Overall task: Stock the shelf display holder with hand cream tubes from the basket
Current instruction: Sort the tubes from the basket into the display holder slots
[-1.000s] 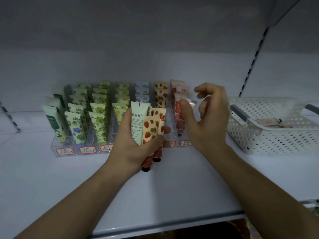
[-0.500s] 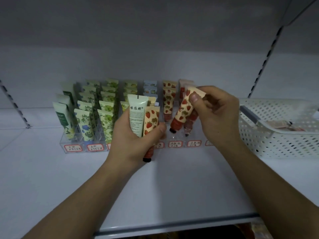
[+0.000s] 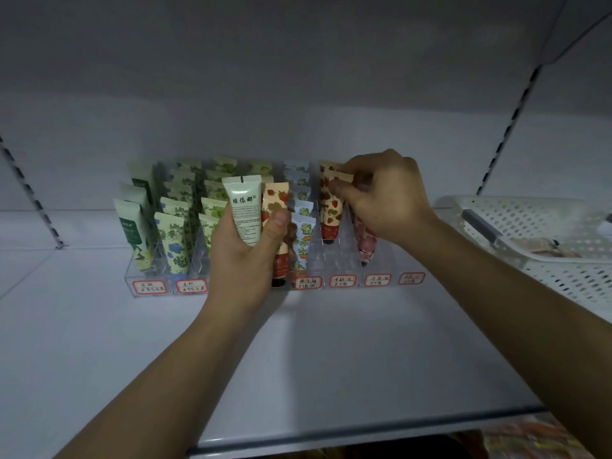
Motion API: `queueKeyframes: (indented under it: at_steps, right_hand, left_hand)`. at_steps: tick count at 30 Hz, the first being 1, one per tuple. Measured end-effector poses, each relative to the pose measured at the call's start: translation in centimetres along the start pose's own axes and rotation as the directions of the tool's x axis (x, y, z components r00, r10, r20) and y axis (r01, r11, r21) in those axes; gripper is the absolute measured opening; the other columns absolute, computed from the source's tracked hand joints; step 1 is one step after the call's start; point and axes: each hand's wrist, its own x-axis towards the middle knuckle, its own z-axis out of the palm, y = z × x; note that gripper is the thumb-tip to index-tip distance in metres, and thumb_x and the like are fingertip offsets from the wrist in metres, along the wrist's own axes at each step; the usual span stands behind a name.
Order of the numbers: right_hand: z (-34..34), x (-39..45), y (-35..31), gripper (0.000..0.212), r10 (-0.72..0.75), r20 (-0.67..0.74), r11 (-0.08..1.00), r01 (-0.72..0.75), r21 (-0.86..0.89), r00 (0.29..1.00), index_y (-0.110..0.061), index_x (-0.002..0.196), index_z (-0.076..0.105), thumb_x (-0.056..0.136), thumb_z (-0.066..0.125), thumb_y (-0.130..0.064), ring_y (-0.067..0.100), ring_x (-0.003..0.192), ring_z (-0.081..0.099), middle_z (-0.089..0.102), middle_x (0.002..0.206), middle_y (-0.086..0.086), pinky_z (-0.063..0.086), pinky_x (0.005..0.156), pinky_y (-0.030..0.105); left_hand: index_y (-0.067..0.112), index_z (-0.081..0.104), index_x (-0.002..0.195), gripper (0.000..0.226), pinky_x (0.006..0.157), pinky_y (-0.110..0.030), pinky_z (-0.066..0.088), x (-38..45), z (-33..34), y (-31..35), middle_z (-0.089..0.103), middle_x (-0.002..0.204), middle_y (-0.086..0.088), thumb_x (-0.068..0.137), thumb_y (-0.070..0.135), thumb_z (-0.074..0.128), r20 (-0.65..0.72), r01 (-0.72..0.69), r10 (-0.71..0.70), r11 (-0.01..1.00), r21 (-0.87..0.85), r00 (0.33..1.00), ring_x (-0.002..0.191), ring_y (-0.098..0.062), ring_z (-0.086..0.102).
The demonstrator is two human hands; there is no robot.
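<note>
Left hand raised mid-frame, palm facing away, fingers curled round from behind, thumb pressed across the front, closed grip. Left forearm bare, runs up from the bottom-left corner, wrist straight. Right hand higher and further forward, back of hand toward the camera, knuckles up. Right fingers bunched together pointing left in a pinch, thumb tucked under. Right forearm bare, comes in from the right edge, wrist bent slightly down. Hands near each other, not touching.

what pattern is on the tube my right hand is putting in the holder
Red strawberries on cream, on the strawberry tube in the right hand; head view.
</note>
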Motion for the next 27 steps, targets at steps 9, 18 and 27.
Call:
queueKeyframes:
  at_steps: [9, 18, 27]
  right_hand:
    - [-0.1, 0.5, -0.7, 0.035, 0.089, 0.254, 0.959, -0.014, -0.283, 0.963, -0.019, 0.112, 0.075, 0.089, 0.071, -0.045, 0.03, 0.119, 0.05, 0.068, 0.114, 0.006, 0.037, 0.092, 0.037]
    - [1.8, -5.5, -1.7, 0.029, -0.01, -0.294, 0.997, 0.032, 0.071, 0.956, -0.017, 0.113, 0.07, 0.098, 0.051, -0.033, 0.021, 0.107, 0.051, 0.067, 0.106, -0.006, 0.041, 0.085, 0.043]
    - [1.4, -6.2, -1.5, 0.018, -0.066, -0.084, 0.934, 0.091, 0.346, 0.994, -0.018, 0.104, 0.075, 0.093, 0.067, -0.03, 0.009, 0.086, 0.063, 0.064, 0.088, -0.021, 0.053, 0.072, 0.033]
  left_hand:
    - [0.016, 0.063, 0.107, 0.036, 0.075, -0.024, 0.057, -0.1, 0.1, -0.1, 0.073, 0.09, 0.01, 0.079, 0.037, 0.071, 0.041, -0.013, 0.011, 0.999, 0.044, 0.999, 0.085, -0.006, 0.07]
    - [0.018, 0.062, 0.099, 0.049, 0.06, -0.016, 0.053, -0.6, 0.4, 0.4, 0.074, 0.079, 0.016, 0.055, 0.021, 0.084, 0.146, -0.017, 0.02, 1.0, -0.019, 0.989, 0.072, 0.0, 0.069]
    - [0.015, 0.063, 0.103, 0.052, 0.063, -0.014, 0.053, -0.9, 0.8, 0.4, 0.075, 0.082, 0.017, 0.057, 0.004, 0.085, 0.216, -0.02, 0.023, 1.0, -0.014, 0.976, 0.076, 0.002, 0.07]
